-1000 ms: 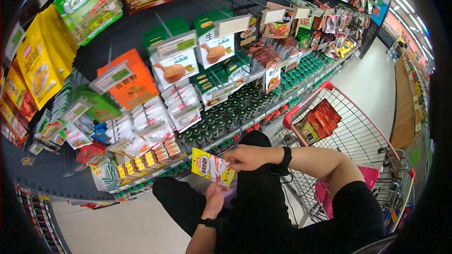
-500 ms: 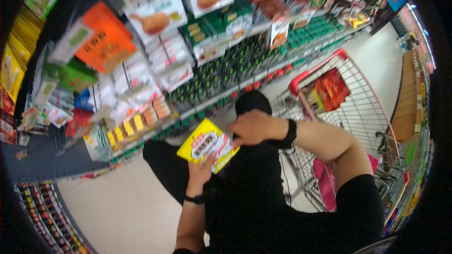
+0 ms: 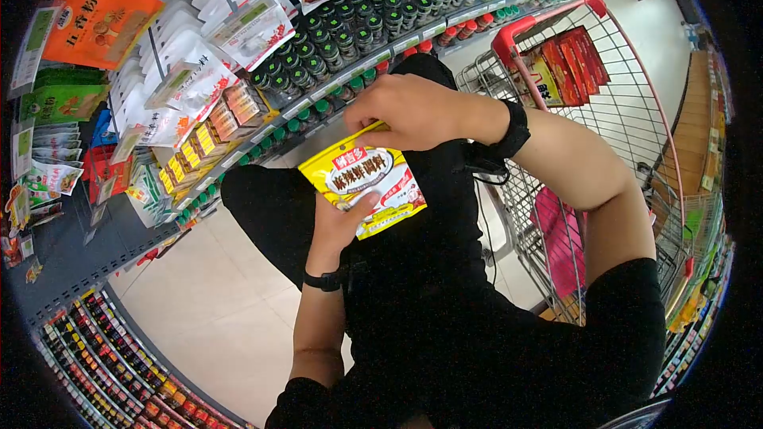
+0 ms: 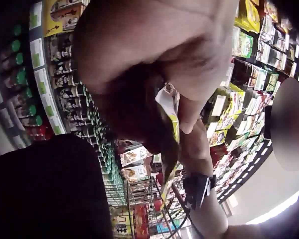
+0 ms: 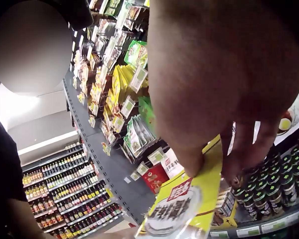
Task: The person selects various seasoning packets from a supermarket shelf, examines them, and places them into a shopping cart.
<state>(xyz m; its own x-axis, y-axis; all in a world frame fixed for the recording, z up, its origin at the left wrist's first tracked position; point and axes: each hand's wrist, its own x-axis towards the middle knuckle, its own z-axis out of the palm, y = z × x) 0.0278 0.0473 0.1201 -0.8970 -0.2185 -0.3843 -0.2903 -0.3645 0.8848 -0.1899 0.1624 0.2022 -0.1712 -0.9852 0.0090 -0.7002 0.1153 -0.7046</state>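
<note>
A yellow and white packet with its printed front facing up lies between the two hands over the lap in the head view. The left hand grips its lower left part, thumb across the front. At the packet's top edge the right hand pinches a corner with curled fingers. The right wrist view has the packet below the right hand, thumb on its printed side. Seen edge-on in the left wrist view, the packet is held by the left hand.
A shelf with green-capped jars, white packets and small boxes stands ahead. An orange packet hangs at upper left. To the right is a cart holding red packets and a pink item. Bottles line shelves at lower left.
The view has tilted down and closer to the shelf. The packet has turned more upright and face-up; the right hand has moved from its right side to its top edge.
</note>
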